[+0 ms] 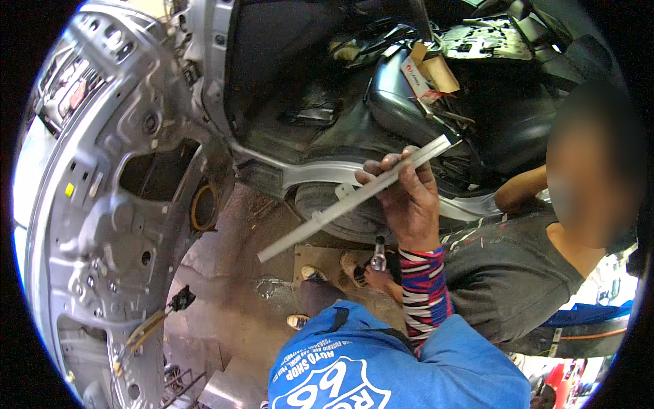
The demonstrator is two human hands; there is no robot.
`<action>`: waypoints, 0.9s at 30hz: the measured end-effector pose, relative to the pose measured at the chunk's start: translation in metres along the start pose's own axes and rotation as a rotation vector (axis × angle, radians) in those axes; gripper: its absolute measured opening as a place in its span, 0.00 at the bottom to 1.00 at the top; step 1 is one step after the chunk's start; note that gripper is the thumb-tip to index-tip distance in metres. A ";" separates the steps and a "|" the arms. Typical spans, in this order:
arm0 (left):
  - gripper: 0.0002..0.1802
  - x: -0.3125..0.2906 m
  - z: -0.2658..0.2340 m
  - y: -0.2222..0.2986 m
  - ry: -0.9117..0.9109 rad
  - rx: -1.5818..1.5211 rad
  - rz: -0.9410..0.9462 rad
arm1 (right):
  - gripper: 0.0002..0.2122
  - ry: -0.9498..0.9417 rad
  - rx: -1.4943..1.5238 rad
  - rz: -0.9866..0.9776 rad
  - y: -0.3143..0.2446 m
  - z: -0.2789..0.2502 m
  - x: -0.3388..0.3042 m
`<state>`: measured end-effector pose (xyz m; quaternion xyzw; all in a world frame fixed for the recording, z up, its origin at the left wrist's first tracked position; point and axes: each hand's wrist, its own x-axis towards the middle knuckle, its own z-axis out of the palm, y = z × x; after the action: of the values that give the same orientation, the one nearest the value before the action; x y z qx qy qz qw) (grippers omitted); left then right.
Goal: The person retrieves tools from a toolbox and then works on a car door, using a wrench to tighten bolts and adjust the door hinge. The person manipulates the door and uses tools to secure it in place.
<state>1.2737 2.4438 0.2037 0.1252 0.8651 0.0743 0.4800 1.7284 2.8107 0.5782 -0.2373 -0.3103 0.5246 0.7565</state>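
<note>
My right hand (414, 208) is raised in the middle of the view, palm toward me, its fingers dark with grime. Thumb and fingers close on a long, pale grey metal channel strip (327, 217). The strip slants from lower left to upper right, and a small tab with a hole (345, 191) juts from its side. Its upper end passes in front of the car's dark interior, its lower end over the floor. A red, white and blue patterned sleeve (426, 290) covers my right forearm. My left hand is out of the picture.
A stripped car door (102, 225) stands open at left. Beyond the door sill (317, 170), an open cardboard box (439, 73) rests on a black seat (395, 99). Close by at right, a person in a dark shirt (511, 273) has a hand on a clear bottle (379, 258).
</note>
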 end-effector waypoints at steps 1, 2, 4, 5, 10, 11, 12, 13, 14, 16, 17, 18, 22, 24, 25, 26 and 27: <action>0.12 0.001 -0.001 0.011 -0.004 -0.010 0.002 | 0.10 0.050 -0.014 -0.035 0.001 -0.003 0.010; 0.12 0.004 -0.002 0.026 -0.003 -0.026 0.010 | 0.10 0.058 -0.037 -0.072 0.003 -0.006 0.023; 0.12 0.009 -0.009 0.054 -0.005 -0.088 0.040 | 0.11 0.128 -0.119 -0.149 0.004 -0.013 0.046; 0.11 0.010 -0.014 0.068 -0.005 -0.128 0.068 | 0.11 0.124 -0.145 -0.179 0.005 -0.016 0.055; 0.10 0.016 -0.016 0.150 -0.058 -0.327 0.178 | 0.11 0.172 -0.393 -0.176 -0.012 -0.028 0.091; 0.11 0.014 -0.015 0.161 -0.062 -0.342 0.173 | 0.11 0.146 -0.408 -0.174 -0.019 -0.029 0.097; 0.11 0.012 -0.010 0.170 -0.068 -0.330 0.182 | 0.12 0.122 -0.419 -0.174 -0.026 -0.029 0.103; 0.11 0.008 -0.005 0.175 -0.086 -0.237 0.220 | 0.12 0.085 -0.422 -0.177 -0.034 -0.031 0.109; 0.11 0.005 0.000 0.179 -0.072 -0.287 0.179 | 0.12 0.095 -0.453 -0.171 -0.043 -0.033 0.115; 0.12 -0.001 0.012 0.179 -0.076 -0.228 0.152 | 0.12 0.075 -0.459 -0.163 -0.059 -0.039 0.128; 0.12 -0.003 0.017 0.178 -0.074 -0.194 0.134 | 0.12 0.051 -0.457 -0.161 -0.067 -0.043 0.134; 0.13 -0.003 0.022 0.176 -0.076 -0.165 0.117 | 0.12 0.114 -0.471 -0.152 -0.074 -0.046 0.137; 0.14 0.005 0.026 0.166 -0.071 -0.092 0.052 | 0.15 0.133 -0.490 -0.160 -0.096 -0.051 0.139; 0.15 0.013 0.021 0.159 -0.068 -0.066 0.034 | 0.17 0.180 -0.565 -0.224 -0.107 -0.048 0.138; 0.15 0.018 0.017 0.157 -0.062 -0.052 0.027 | 0.17 0.157 -0.627 -0.258 -0.115 -0.045 0.136; 0.15 0.022 0.012 0.153 -0.058 -0.047 0.020 | 0.18 0.260 -0.659 -0.280 -0.123 -0.042 0.137; 0.16 0.027 0.008 0.151 -0.055 -0.035 0.018 | 0.18 0.286 -0.683 -0.332 -0.133 -0.038 0.138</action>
<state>1.2885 2.5967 0.2150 0.1267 0.8489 0.0902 0.5051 1.8767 2.8944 0.6733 -0.4921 -0.3925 0.2241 0.7440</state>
